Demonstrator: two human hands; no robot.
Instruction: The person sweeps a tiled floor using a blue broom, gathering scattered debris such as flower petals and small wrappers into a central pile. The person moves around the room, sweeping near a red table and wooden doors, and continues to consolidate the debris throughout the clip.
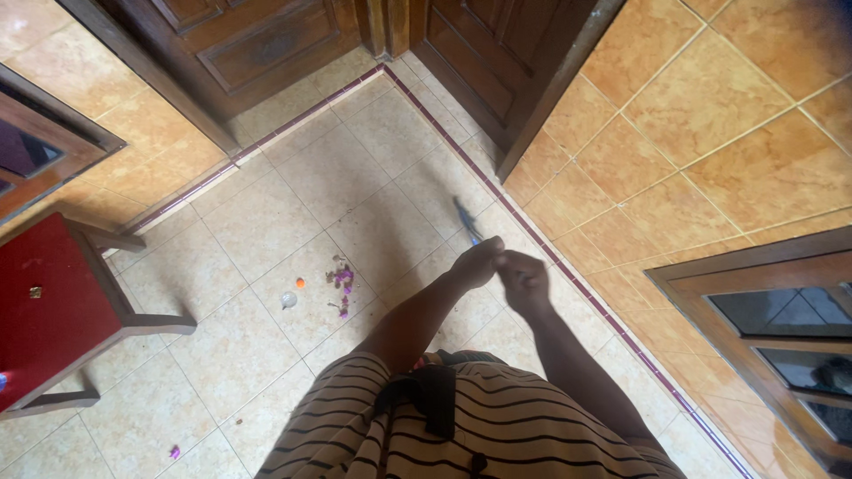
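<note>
A thin dark stick (pixel 465 219), blurred and seemingly blue at its lower end, is seen rising up and to the left from the two hands, out over the pale floor (pixel 373 177). Its lower end is met by the left hand (pixel 477 263), which is curled into a loose fist; the fingers appear closed about the stick, though the contact itself is blurred and cannot be told with certainty. The right hand (pixel 523 279) is held just beside the left, touching or nearly touching it, with its fingers bent inward. Whether anything is held in it cannot be told.

Both forearms are stretched forward from a striped shirt (pixel 479 426) that fills the bottom of the view, with a dark strap knotted at its middle.

To the left of the hands, on the tiles, a small heap of purple scraps (pixel 343 279) is scattered. Just beside it a small orange bit (pixel 300 283) and a pale round bit (pixel 288 300) are seen. One more purple scrap (pixel 175 452) lies well apart, near the bottom edge.

A red stool (pixel 53 310) with a wooden frame stands at the left. Dark wooden doors (pixel 266 44) close the far end of the floor. The right wall (pixel 710 115) is covered in orange tiles, with a wooden window frame (pixel 754 266) set low in it.
</note>
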